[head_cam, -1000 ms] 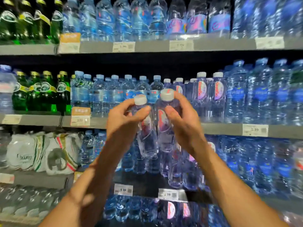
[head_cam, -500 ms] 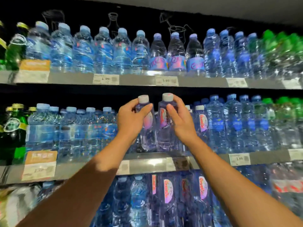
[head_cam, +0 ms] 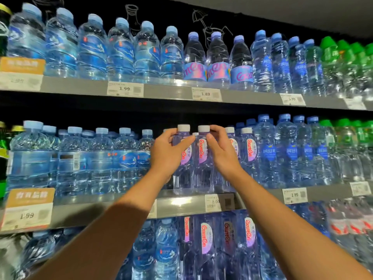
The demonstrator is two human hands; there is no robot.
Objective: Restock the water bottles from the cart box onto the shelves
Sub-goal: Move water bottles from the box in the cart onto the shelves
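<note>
Both hands work at the middle shelf (head_cam: pixel 181 205), centre of the frame. The left hand (head_cam: pixel 167 156) grips the left bottle (head_cam: pixel 182 174) below its white cap, fingers (head_cam: pixel 182 142) curled round the shoulder. The right hand (head_cam: pixel 223 154) grips the right bottle (head_cam: pixel 202 174) the same way, thumb across the label and fingers over the neck. Both bottles stand upright, side by side and touching or nearly so. Their bases appear to rest on the shelf just behind its front lip, though the contact itself is hard to confirm.

Step in hand, as judged: seat the pair in the row of matching bottles (head_cam: pixel 249 156) at centre right.

Procedure:
- Keep each bottle vertical while sliding it back; the grip is high, so a push there tends to tip the base forward.
- Push straight back, not sideways, to avoid knocking the blue-capped bottles (head_cam: pixel 123 158) at centre left.
- Align the pair with the matching row and turn the labels to the front.
- Release only once both bases sit flat; open the fingers slowly and check that neither bottle rocks.

Risk: the bottles are slim and smooth, so a tilted one may fall off the lip onto the lower shelf.

The cart box is not in view. The price tag (head_cam: pixel 214 202) sits on the shelf edge below the pair.
</note>
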